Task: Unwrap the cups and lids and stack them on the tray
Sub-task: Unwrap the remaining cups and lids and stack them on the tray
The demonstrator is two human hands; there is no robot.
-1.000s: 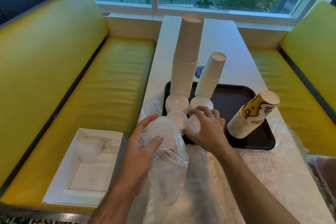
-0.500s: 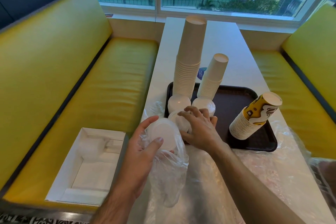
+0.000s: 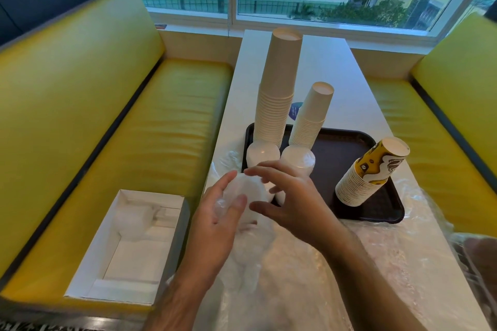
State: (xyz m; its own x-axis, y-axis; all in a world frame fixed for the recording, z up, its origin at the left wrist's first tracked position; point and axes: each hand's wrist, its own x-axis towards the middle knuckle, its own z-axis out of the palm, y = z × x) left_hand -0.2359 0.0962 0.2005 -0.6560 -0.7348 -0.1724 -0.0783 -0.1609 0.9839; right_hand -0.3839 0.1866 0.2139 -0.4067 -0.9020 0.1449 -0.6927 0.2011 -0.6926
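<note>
A: Status of the hands?

B: Left hand (image 3: 217, 220) grips a stack of white lids (image 3: 248, 191) that sits in the mouth of a clear plastic sleeve (image 3: 252, 258), thumb and fingers curled round it. It is held just near of the tray's near-left corner. Right hand (image 3: 290, 201) hovers beside the stack, fingers spread apart and holding nothing.

A: What's on the tray?

B: Dark tray (image 3: 349, 142) on the desk (image 3: 322, 67). Far left, a tall stack of plain cups (image 3: 277, 94); right of it, a shorter plain stack (image 3: 312, 115). Near right, a leaning stack of yellow-printed cups (image 3: 371, 169). Two lid stacks (image 3: 263, 153) stand at the foot of the plain cups. Loose wrap (image 3: 390, 250) covers the near desk.

A: Step in hand?

B: My reading: pulling lids out of the sleeve, a batch at a time.

A: Next move?

B: Probably the right hand pinches the top lids and lifts them free while the left steadies the sleeve, then sets them by the other lid stacks. Thin, nested lids may cling together.
</note>
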